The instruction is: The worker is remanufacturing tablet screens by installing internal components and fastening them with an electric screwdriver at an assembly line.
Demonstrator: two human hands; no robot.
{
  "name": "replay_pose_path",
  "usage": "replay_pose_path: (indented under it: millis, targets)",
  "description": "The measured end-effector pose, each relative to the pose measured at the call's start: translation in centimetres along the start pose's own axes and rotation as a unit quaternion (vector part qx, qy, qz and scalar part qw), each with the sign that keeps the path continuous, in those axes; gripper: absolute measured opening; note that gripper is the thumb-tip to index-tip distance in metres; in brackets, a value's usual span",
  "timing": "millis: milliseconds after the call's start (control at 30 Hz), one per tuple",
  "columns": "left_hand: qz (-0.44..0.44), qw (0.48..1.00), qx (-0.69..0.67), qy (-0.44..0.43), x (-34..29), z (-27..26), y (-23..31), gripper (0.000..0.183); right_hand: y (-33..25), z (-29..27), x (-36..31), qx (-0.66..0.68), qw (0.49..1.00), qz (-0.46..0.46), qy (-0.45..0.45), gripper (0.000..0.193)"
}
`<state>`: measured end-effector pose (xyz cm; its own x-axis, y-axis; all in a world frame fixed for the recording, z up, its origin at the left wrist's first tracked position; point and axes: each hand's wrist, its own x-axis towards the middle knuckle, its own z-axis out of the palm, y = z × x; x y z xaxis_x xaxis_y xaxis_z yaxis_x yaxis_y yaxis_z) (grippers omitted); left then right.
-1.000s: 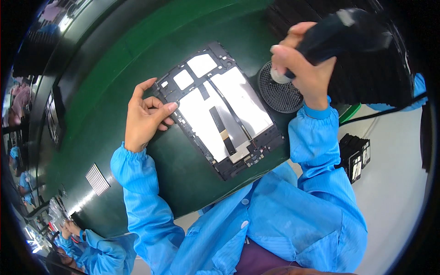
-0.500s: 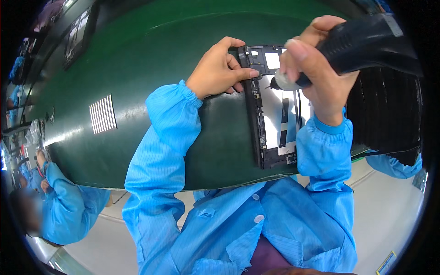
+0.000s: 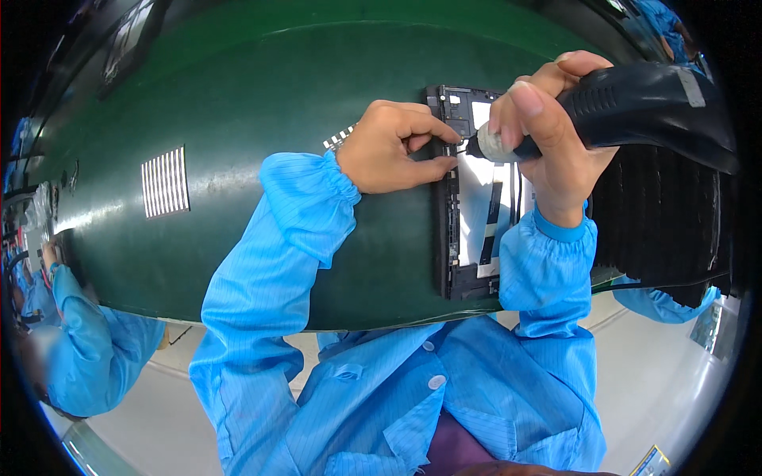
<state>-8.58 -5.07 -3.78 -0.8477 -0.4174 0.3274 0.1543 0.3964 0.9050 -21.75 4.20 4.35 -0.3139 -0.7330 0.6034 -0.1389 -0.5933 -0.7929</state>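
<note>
An electric screwdriver (image 3: 635,111), black with a pale collar near its bit, is gripped in my right hand (image 3: 556,127). Its bit points left, over the left side of an opened tablet-like device (image 3: 447,238) with a black frame and silvery panels. My left hand (image 3: 389,147) reaches to that same side, its fingers bent. Thumb and index fingertip come close to the bit at the frame's edge; whether something small is between them cannot be made out. My right hand and sleeve hide the device's right part.
A striped silver-and-dark sheet (image 3: 165,182) lies on the green table (image 3: 238,262) to the left. Behind my left hand shows a small black-and-white strip (image 3: 340,136). Black ribbed material (image 3: 659,214) is at the right. A co-worker in a blue sleeve (image 3: 87,333) sits at far left.
My left hand has shifted down the device's edge, its thumb and index finger now beside the screwdriver bit. The small strip behind that hand has come into view.
</note>
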Motion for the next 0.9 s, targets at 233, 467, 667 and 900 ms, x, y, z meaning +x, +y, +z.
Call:
replay_pose_path:
  millis: [233,467,667,900]
  targets:
    - [0.038,0.999,0.013,-0.011,0.0,0.1,-0.8,0.015,0.5,-0.2,0.0,-0.011,0.999,-0.021,-0.031,0.039]
    - [0.039,0.999,-0.004,-0.01,-0.2,0.1,-1.0,0.014,0.5,0.3,-0.1,-0.007,0.999,-0.012,-0.03,0.04]
    - [0.026,0.997,-0.029,-0.061,0.0,-0.3,-0.7,0.022,0.3,-0.1,-0.1,-0.101,0.994,-0.017,-0.034,0.04]
    - [-0.119,0.981,-0.155,-0.007,0.4,-0.6,-1.3,0.024,0.8,0.3,-0.5,-0.049,0.998,0.027,0.028,0.036]
